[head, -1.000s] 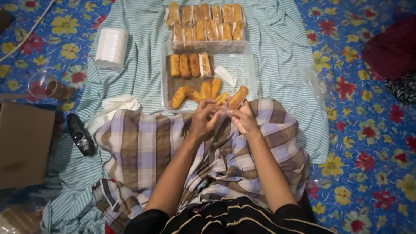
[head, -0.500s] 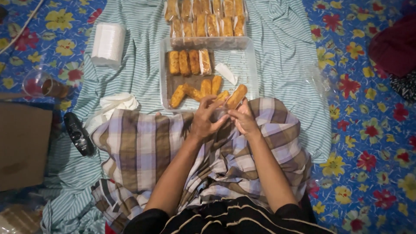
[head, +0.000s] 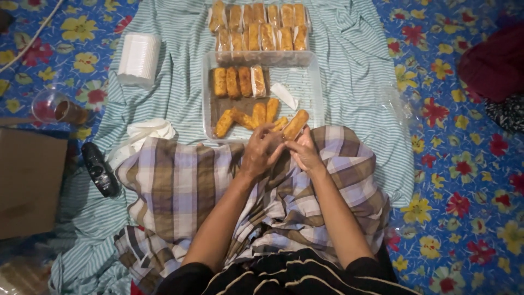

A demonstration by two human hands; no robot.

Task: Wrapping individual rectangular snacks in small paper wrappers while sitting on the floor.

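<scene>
1. Hands meet at the tray's near edge: left hand [head: 261, 150] and right hand [head: 303, 152] pinch a clear wrapper [head: 282, 143] between them.
2. Wrapped rolls [head: 261, 30] fill the far rows.
3. Bare rolls [head: 248, 116] remain unwrapped in the clear tray [head: 312, 93].

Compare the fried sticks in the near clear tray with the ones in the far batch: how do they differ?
The near tray's sticks are mostly bare and partly scattered at angles, with tray floor showing; the far batch's sticks each sit in a clear wrapper, packed tightly in two neat rows. The near ones lie right by the left hand and right hand; the far ones lie beyond. Both are golden-brown, similarly shaped sticks.
</scene>
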